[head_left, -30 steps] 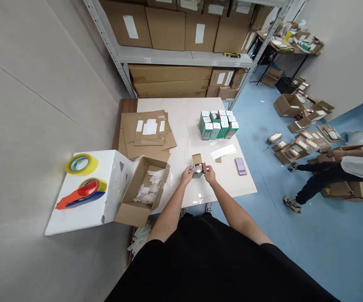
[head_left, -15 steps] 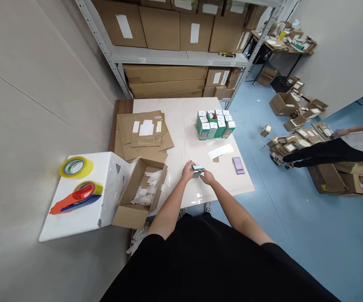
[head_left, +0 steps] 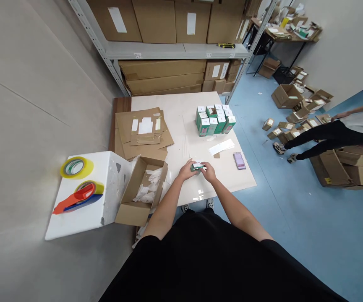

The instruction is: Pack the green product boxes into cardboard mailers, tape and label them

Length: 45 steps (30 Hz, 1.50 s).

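Note:
A small green-and-white box (head_left: 197,167) is held between my two hands above the near part of the white table (head_left: 184,184). My left hand (head_left: 186,170) wraps round its left side. At the box's right end, the fingers of my right hand (head_left: 208,172) pinch its top edge or flap; the exact grip is too small to make out. Farther back stands a block of several similar green-and-white boxes (head_left: 212,125); one in the back row has its top open. White paper strips (head_left: 221,147) and a stack of purple cards or packets (head_left: 239,161) lie to the right.
Flattened cardboard (head_left: 146,136) covers the table's left side. An open carton (head_left: 134,214) with white paper scraps stands beside a white foam block (head_left: 105,193) bearing tape rolls (head_left: 76,167) and an orange tape dispenser (head_left: 74,199). Behind is a shelf (head_left: 168,50). Another person (head_left: 326,134) stands right, among cartons.
My right hand has closed in on the box's top, and the box has turned slightly. The person at the right has shifted their legs. The whole view has tilted a little.

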{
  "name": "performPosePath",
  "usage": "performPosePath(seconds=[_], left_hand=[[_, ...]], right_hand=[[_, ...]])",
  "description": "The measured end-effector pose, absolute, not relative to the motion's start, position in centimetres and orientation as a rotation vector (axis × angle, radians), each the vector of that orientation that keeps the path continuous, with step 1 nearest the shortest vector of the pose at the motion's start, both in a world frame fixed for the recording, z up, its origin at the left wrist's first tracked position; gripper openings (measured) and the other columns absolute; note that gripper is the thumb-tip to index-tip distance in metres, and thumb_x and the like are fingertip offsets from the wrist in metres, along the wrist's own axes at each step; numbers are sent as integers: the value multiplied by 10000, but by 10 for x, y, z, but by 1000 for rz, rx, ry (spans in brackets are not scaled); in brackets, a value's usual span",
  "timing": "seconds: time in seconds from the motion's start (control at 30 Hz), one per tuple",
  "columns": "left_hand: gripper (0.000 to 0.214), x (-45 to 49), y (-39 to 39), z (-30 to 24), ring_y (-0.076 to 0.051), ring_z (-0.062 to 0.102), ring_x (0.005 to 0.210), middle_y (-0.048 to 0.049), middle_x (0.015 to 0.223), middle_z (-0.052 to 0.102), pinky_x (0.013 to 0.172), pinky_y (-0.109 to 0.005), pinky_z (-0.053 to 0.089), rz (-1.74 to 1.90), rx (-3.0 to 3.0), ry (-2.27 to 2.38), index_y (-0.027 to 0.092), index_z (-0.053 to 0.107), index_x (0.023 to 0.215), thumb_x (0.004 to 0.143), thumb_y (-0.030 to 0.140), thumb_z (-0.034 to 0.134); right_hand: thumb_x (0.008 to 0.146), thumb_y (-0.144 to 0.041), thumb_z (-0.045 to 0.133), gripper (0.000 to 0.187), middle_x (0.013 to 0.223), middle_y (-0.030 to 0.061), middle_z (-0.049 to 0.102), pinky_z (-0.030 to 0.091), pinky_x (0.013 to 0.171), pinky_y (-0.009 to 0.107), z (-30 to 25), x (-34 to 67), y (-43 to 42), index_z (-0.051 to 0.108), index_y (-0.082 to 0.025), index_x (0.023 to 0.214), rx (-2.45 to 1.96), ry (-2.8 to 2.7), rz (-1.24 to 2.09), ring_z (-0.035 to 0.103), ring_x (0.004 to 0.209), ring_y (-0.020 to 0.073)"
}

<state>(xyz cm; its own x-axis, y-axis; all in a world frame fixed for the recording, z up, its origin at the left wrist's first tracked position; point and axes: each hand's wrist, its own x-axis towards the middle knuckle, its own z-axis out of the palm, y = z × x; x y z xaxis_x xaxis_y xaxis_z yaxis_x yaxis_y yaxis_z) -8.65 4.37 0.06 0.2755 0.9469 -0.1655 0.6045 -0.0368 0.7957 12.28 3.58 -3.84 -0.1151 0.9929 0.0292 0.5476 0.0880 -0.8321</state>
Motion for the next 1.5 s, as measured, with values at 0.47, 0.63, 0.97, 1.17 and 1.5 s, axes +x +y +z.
performPosePath(seconds=[0.47, 0.63, 0.97, 1.17, 1.5], left_hand=[[383, -85, 38, -3, -243, 605, 1389, 38, 1730, 357, 1144, -375, 495, 373, 1816, 1493, 346, 654, 1334, 961, 280, 601], [369, -85, 39, -1, -256, 622, 1365, 35, 1728, 362, 1125, -398, 507, 392, 1790, 1491, 352, 635, 1339, 981, 290, 576], [350, -81, 37, 4, -263, 640, 1332, 15, 1744, 331, 1093, -410, 522, 372, 1785, 1506, 343, 607, 1351, 1006, 307, 557], [345, -78, 38, 2, -269, 653, 1307, 2, 1757, 300, 1053, -414, 540, 349, 1800, 1521, 337, 584, 1373, 1038, 308, 506], [325, -75, 30, -1, -272, 666, 1279, 12, 1762, 286, 1046, -437, 544, 374, 1771, 1518, 338, 598, 1345, 1032, 323, 512]], right_hand=[[982, -293, 520, 278, 1189, 102, 721, 620, 883, 396, -51, 121, 25, 719, -232, 1166, -1593, -1725, 768, 715, 978, 240], [1022, -302, 486, 286, 1180, 105, 740, 581, 917, 376, -46, 117, 24, 717, -224, 1170, -1697, -1747, 719, 709, 1010, 249], [1023, -219, 501, 253, 1186, 91, 716, 494, 827, 303, -35, 113, 23, 727, -263, 1128, -1764, -1970, 608, 660, 1006, 246], [1027, -183, 463, 291, 1093, 114, 711, 492, 919, 356, -34, 115, 29, 748, -243, 1031, -1764, -2001, 541, 621, 1065, 277], [977, -194, 521, 253, 1184, 92, 698, 541, 862, 337, -36, 125, 28, 761, -257, 1027, -1700, -2097, 582, 649, 1049, 252]])
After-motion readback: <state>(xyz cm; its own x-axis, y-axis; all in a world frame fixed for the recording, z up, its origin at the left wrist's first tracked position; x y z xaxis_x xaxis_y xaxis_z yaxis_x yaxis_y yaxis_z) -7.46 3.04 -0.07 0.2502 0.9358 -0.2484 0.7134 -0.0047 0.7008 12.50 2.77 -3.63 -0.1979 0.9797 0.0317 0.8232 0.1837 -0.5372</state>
